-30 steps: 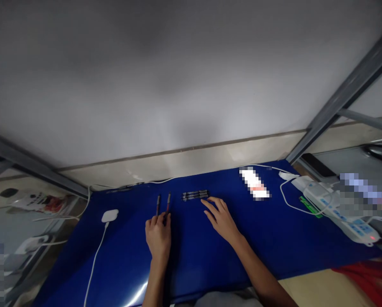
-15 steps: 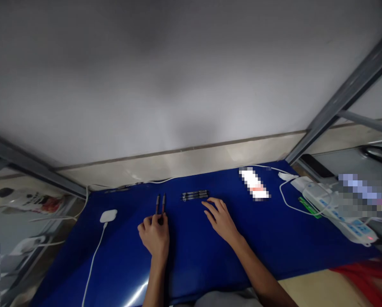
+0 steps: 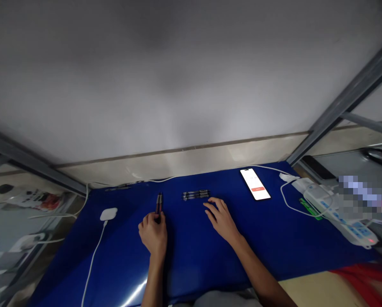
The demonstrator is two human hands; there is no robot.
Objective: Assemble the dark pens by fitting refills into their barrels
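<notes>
Two dark pens (image 3: 159,203) stand out side by side, nearly touching, beyond the fingers of my left hand (image 3: 154,232), which is closed round their near ends on the blue table surface (image 3: 197,251). Several black and clear pens (image 3: 195,195) lie stacked in parallel, pointing left to right, in the middle. My right hand (image 3: 221,217) rests just right of and below them, its fingers apart and holding nothing.
A lit phone (image 3: 255,184) lies at the right, near a white power strip (image 3: 341,217), a cable and a green packet (image 3: 310,209). At left are a white case (image 3: 108,214) on a cord and dark pens (image 3: 123,187) by the wall.
The two pens in my left hand have come together; before, a gap separated them. My right hand has stayed in nearly the same place.
</notes>
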